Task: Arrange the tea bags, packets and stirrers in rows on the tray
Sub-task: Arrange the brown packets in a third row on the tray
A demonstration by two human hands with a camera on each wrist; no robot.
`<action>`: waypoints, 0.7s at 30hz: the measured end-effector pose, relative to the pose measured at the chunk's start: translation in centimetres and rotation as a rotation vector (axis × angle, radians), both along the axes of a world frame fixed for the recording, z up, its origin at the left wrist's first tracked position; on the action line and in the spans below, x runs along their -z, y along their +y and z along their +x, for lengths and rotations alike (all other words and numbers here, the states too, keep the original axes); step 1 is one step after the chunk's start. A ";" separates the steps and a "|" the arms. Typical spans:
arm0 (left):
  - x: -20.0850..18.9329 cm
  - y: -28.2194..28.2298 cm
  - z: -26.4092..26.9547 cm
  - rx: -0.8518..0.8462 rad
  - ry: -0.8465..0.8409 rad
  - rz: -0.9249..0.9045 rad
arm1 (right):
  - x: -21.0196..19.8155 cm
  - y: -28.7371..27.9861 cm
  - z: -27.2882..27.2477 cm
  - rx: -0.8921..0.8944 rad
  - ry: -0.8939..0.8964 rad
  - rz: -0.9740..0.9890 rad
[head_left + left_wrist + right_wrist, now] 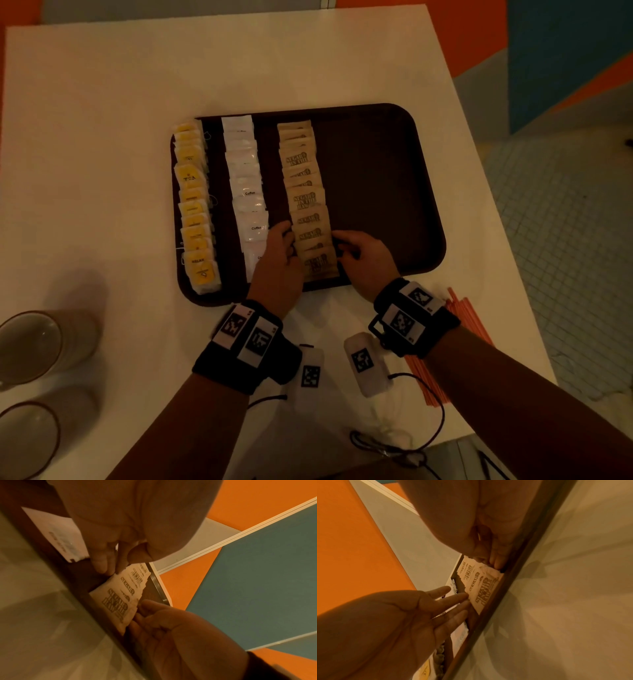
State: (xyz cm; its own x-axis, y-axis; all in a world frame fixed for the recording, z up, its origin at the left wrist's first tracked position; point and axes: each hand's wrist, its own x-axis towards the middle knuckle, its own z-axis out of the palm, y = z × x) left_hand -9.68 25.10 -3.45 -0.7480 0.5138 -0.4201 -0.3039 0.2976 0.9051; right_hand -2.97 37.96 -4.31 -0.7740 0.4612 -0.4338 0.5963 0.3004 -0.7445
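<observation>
Tray [376,178] on tabletop [102,137], rows of tea bags [195,205], coffee packets [248,192], sugar packets [306,202], left hand [279,260] flat, released, touching sugar row, right hand [366,260] curled, grip uncertain, stirrers [469,311] beside tray.

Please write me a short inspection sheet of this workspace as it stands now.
Surface: white table, dim light.
Job's things: brown tray holds three rows: yellow tea bags, white coffee packets, brown sugar packets; orange stirrers lie off the tray, on the table.
Clutter: two cups at the near left.
Hands: left hand lies straight-fingered against the sugar row's left edge; right hand touches its right edge, fingers bent.
Cables: black cable near the wrist units.
Surroundings: orange and blue wall, tiled floor.
</observation>
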 end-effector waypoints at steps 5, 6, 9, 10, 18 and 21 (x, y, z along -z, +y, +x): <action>0.0 -0.6 0.2 0.019 0.007 -0.072 | -0.2 0.0 0.8 0.021 -0.019 0.037; 0.0 -0.7 0.3 0.017 0.020 -0.100 | -0.2 0.1 0.9 0.025 -0.022 0.041; 0.1 -0.8 0.8 0.004 0.019 -0.115 | -0.1 0.0 1.3 0.010 -0.042 0.029; 0.1 -0.8 0.9 0.000 0.002 -0.103 | -0.1 -0.1 1.4 0.007 -0.047 0.020; -0.1 -0.7 1.2 0.001 -0.022 -0.135 | -0.1 -0.1 1.5 -0.028 -0.076 0.058; -0.9 -0.9 1.3 0.018 -0.004 -0.169 | -0.7 -0.2 1.5 -0.052 -0.087 0.095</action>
